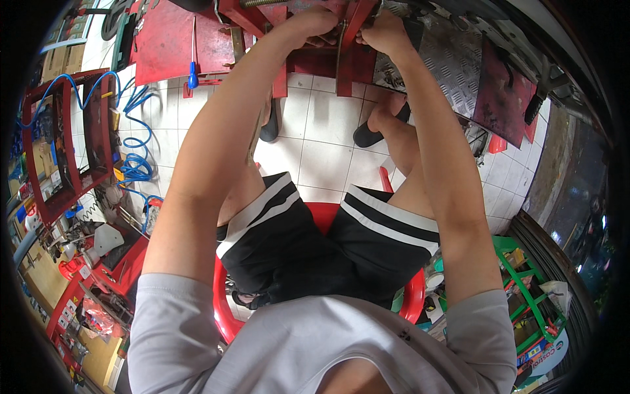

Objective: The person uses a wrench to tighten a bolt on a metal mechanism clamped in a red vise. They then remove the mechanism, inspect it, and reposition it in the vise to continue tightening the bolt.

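Both my arms stretch forward to a red metal frame (347,56) at the top of the view. My left hand (319,25) is at the left side of its slanted upright, the fingers curled inward. On the other side of that upright, my right hand (387,33) has its fingers bent and closed against the metal. Whatever lies in the fingers of either hand is too hidden to make out. Left of my left forearm, a screwdriver with a blue handle (193,77) lies on a red metal plate (164,47), its handle over the front edge.
I sit on a red plastic chair (222,308). A coiled blue hose (136,165) hangs by a red rack (100,134) at the left, above tools and boxes. Diamond-pattern metal plate (449,72) lies at the far right. A green metal rack (508,253) stands at the near right.
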Demonstrator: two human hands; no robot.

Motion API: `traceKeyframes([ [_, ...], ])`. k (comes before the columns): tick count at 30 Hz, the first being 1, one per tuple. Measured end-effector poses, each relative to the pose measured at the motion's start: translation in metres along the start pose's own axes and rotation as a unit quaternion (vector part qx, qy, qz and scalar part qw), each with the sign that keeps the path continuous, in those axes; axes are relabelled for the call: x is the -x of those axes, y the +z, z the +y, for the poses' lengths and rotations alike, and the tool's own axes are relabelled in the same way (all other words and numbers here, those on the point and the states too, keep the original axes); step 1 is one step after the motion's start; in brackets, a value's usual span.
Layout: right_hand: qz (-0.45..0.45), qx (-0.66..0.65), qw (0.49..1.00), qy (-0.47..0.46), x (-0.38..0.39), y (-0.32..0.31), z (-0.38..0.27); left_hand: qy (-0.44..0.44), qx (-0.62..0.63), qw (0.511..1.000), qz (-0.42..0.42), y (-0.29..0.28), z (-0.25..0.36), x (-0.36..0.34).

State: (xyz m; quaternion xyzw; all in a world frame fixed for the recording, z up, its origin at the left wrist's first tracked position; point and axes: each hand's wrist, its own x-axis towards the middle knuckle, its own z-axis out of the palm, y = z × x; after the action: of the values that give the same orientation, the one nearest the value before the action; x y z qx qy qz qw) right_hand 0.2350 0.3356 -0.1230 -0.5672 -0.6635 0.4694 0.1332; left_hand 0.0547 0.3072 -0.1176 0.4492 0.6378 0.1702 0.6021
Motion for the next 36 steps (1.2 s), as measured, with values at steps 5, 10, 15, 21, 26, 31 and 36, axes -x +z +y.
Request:
traceKeyframes([
  [5,0.002,-0.036,0.999,0.000,0.004,-0.001,-0.007,-0.030,-0.025,0.999,0.036,0.000,-0.007,-0.002],
  [10,0.038,0.058,0.996,-0.053,0.009,0.001,-0.012,0.001,0.012,0.999,0.038,0.000,-0.008,-0.005],
  [15,0.016,0.035,0.999,-0.016,0.004,0.000,-0.004,-0.022,-0.019,0.999,0.013,0.001,-0.003,-0.003],
  [21,0.017,0.047,0.999,-0.017,0.004,0.000,-0.004,-0.057,-0.009,0.998,0.037,0.004,-0.002,-0.001],
  [26,0.017,0.062,0.998,-0.008,0.004,0.000,-0.004,-0.048,0.000,0.998,0.035,0.004,0.003,0.005],
  [31,0.008,0.042,0.998,-0.038,0.003,0.003,-0.006,-0.031,0.012,0.999,0.034,0.000,-0.007,0.002],
  [36,0.003,0.001,1.000,-0.009,0.004,-0.001,-0.004,-0.044,0.014,0.998,0.041,0.009,0.012,0.017],
])
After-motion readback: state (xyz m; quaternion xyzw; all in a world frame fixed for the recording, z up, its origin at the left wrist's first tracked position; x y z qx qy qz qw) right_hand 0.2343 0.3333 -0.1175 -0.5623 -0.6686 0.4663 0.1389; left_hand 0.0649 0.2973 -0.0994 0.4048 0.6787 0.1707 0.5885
